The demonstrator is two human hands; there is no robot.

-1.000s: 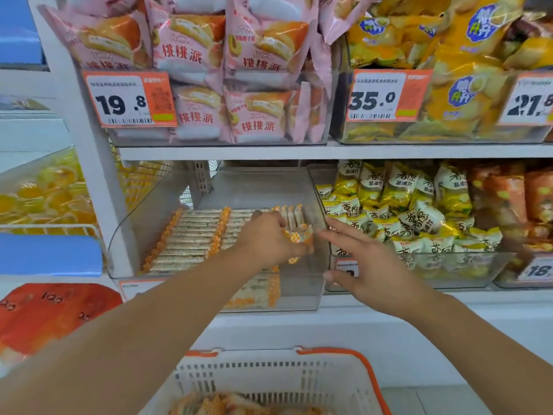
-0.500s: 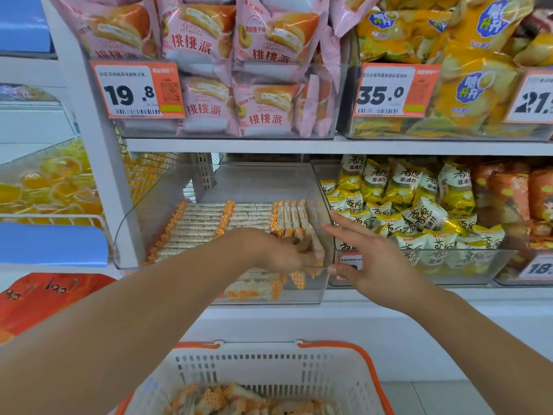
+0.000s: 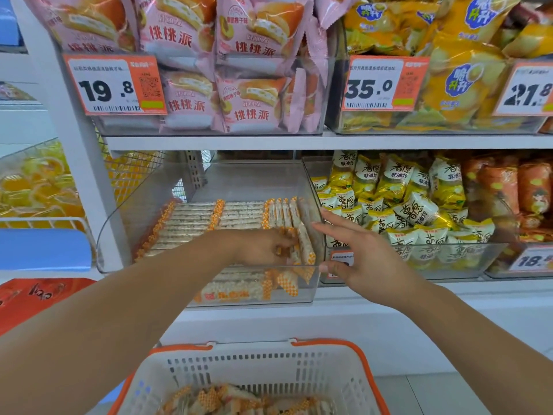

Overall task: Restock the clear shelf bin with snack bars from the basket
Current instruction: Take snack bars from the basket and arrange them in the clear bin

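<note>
At centre frame, your left hand (image 3: 263,248) is reaching over the front wall of the clear shelf bin (image 3: 209,187), fingers curling around upright snack bars (image 3: 294,235) at the bin's right end. Just right of it, your right hand (image 3: 363,259) is hovering outside the bin, fingers spreading wide, holding nothing. The basket (image 3: 263,366) is sitting at bottom centre, containing more bars.

Left grip (image 3: 263,248) curled, pinching; right grip (image 3: 363,259) spread open

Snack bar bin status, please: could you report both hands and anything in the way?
Left hand grips snack bars inside clear bin. Right hand open beside it. Basket below, bars remaining. Nothing blocking.
</note>
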